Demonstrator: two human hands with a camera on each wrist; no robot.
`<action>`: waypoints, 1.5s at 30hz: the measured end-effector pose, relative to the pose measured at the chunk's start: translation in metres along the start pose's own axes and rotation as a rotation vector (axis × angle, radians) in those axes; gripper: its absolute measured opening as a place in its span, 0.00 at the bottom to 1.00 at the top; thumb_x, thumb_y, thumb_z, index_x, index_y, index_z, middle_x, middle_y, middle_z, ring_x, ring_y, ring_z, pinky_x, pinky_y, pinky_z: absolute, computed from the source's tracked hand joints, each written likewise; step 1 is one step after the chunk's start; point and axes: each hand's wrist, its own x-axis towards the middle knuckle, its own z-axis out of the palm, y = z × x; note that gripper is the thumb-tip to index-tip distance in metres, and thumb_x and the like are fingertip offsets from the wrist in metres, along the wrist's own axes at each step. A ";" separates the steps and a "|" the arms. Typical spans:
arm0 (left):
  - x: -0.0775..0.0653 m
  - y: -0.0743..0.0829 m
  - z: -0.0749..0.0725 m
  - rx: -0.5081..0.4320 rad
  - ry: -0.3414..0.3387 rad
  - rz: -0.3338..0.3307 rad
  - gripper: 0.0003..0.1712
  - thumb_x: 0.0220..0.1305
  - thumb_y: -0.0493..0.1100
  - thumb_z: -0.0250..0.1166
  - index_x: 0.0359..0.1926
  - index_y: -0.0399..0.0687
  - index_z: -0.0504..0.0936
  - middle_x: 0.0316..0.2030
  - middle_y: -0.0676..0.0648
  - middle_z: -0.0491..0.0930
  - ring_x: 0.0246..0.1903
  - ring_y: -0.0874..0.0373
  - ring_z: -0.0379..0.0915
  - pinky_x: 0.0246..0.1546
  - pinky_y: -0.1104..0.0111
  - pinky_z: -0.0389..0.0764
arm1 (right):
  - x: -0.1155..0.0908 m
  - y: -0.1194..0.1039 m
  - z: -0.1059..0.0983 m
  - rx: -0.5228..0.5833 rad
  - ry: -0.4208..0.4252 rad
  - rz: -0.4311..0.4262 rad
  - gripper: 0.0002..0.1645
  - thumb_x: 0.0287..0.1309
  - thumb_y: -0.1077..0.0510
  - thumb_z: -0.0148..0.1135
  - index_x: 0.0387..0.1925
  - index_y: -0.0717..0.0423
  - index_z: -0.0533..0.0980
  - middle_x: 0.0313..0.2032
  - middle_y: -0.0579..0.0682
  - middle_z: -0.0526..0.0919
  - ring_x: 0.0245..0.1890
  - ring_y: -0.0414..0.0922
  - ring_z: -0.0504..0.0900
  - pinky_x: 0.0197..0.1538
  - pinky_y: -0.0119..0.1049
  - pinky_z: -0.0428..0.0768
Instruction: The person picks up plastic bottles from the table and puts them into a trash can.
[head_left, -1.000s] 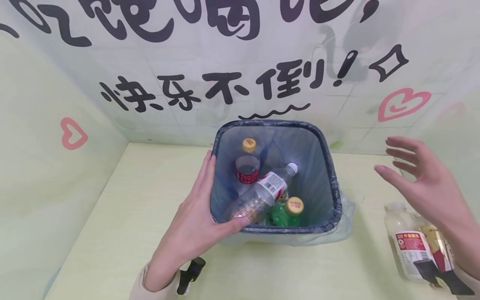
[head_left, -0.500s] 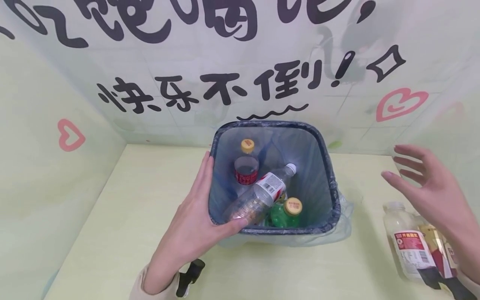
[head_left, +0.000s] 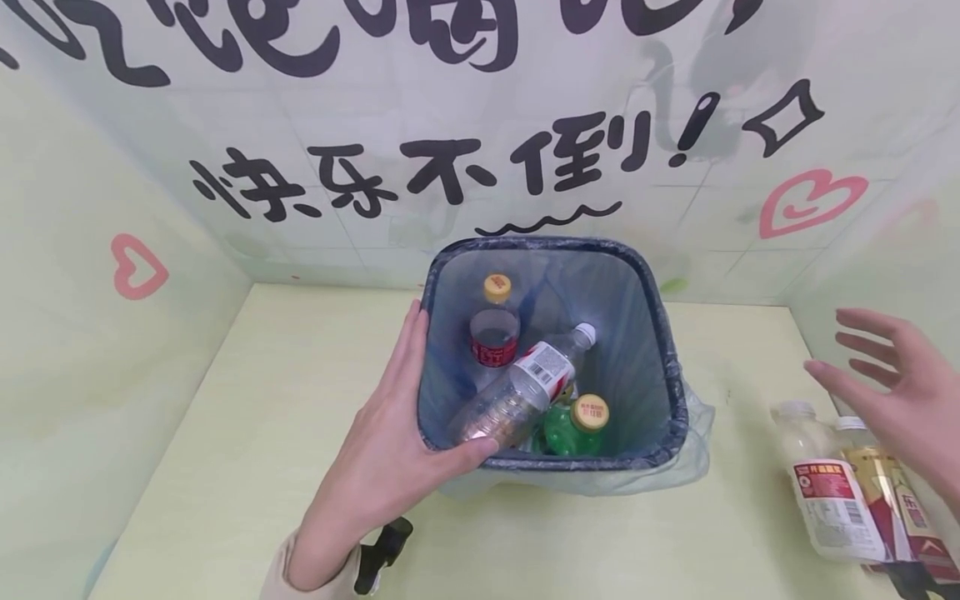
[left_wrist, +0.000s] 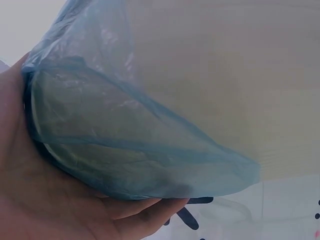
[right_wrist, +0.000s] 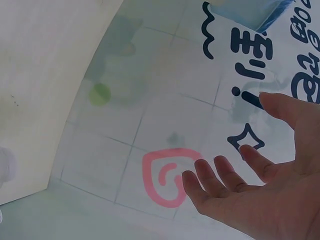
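A square trash bin (head_left: 670, 358), lined with a translucent bluish bag (left_wrist: 150, 167), stands on the table. My left hand (head_left: 390, 442) holds its near-left corner, thumb over the front rim and fingers along the outer left side. Inside the bin are a red-labelled bottle with a yellow cap (head_left: 495, 333), a clear bottle with a white cap (head_left: 546, 367) lying aslant, and a green bottle with a yellowish cap (head_left: 573, 425). My right hand (head_left: 903, 387) is in the air at the right, fingers spread and slightly bent, holding nothing.
Right of the bin, a bottle with a red-and-white label (head_left: 832, 492) lies beside a gold-and-red bottle (head_left: 896, 492), partly hidden by my right arm. The pale table (head_left: 300, 358) meets a printed wall (head_left: 360, 250) behind the bin, with side walls at left and right.
My right hand has moved rightward and slightly down, away from the bin, uncovering more of the gold-and-red bottle. My left hand stays at the bin's rim; the bottles inside have not moved.
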 end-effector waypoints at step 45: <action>0.000 -0.001 0.001 -0.013 0.015 0.004 0.72 0.47 0.66 0.75 0.79 0.64 0.33 0.77 0.64 0.31 0.76 0.53 0.40 0.65 0.42 0.62 | -0.046 0.078 0.005 -0.138 -0.070 0.298 0.45 0.71 0.55 0.57 0.73 0.74 0.46 0.71 0.78 0.47 0.64 0.80 0.53 0.72 0.49 0.56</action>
